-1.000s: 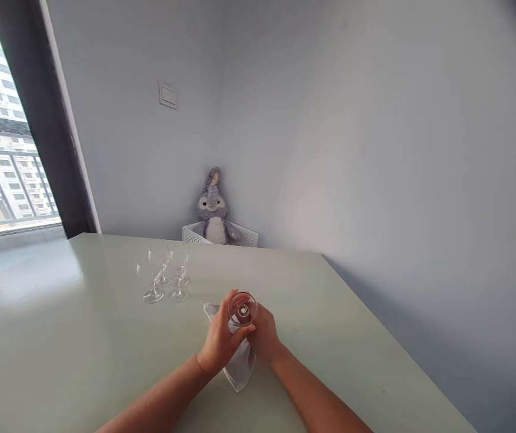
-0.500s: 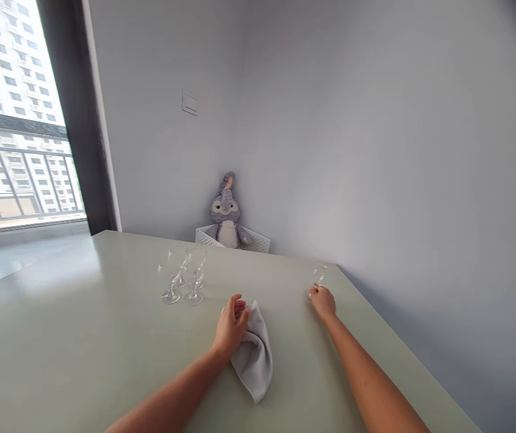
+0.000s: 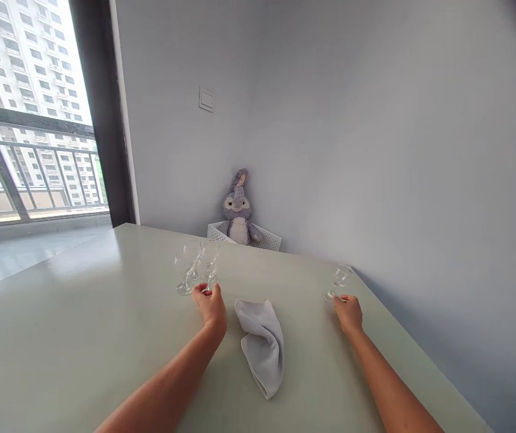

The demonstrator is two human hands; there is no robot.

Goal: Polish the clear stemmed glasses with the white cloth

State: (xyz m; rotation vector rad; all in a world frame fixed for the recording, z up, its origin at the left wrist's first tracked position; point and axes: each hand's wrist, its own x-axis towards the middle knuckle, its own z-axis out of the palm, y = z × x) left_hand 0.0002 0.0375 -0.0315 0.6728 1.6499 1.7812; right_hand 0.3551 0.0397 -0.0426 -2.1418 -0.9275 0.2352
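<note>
The lone glass (image 3: 341,278) is towards the far right of the pale table (image 3: 104,337), near the table's right edge. My right hand (image 3: 349,313) is on its near side, with the fingers bent in and the fingertips at the glass's foot. I cannot tell whether they pinch the foot or only touch it. The glass looks tipped a little to the right from where I sit, and its bowl is clear of my fingers.

Over on the left is a cluster of glasses (image 3: 198,264), what looks like four, packed so closely that their bowls overlap in my view. My left hand (image 3: 210,310) is at the front glass (image 3: 211,272), the near right one. My thumb and fingers lie on either side of its foot; the gap is fairly narrow, and I cannot tell how firmly they press.

Between my forearms a grey cloth (image 3: 264,349) lies crumpled, well apart from the lone glass and touched by neither hand. Past the far edge, a plush toy (image 3: 239,225) sits in a white basket (image 3: 270,240) against the wall (image 3: 352,138).
</note>
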